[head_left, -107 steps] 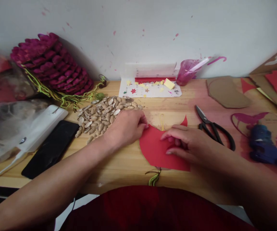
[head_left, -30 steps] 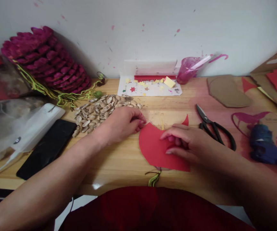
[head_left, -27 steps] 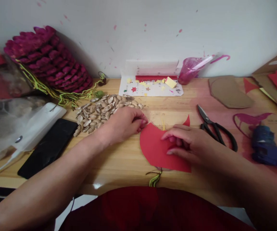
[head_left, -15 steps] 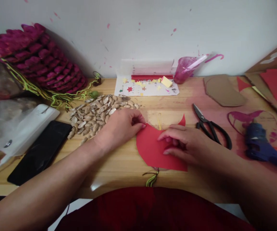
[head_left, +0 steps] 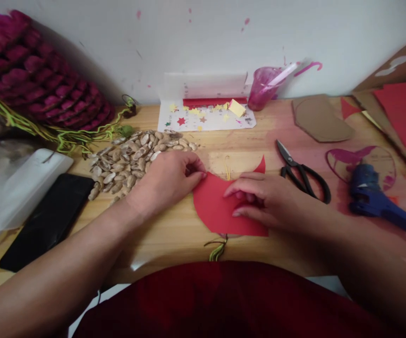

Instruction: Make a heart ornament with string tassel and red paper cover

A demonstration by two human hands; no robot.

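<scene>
A piece of red paper (head_left: 213,209) with a curved left edge lies on the wooden table before me. My left hand (head_left: 178,176) pinches its upper left corner between thumb and fingertips. Over the paper's right half rests my right hand (head_left: 259,199), fingers bent and thumb apart, touching the sheet without gripping it. A yellow thread loop (head_left: 228,168) shows above the paper's top edge, and a green tassel (head_left: 217,251) hangs out below it. What lies under the paper is mostly hidden. A small pointed red scrap (head_left: 260,165) sits just beyond my right hand.
Peanut shells (head_left: 128,162) are heaped beside my left hand. Black-handled scissors (head_left: 303,171) and a blue glue gun (head_left: 372,197) lie at right. Further back are star-strewn paper (head_left: 206,123), a pink cup (head_left: 263,88) and cardboard (head_left: 321,117). At left: a black phone (head_left: 48,220), a magenta scaled object (head_left: 48,84).
The camera view has tilted slightly, so everything sits a little further left and higher. Both hands keep practically the same places on the red paper.
</scene>
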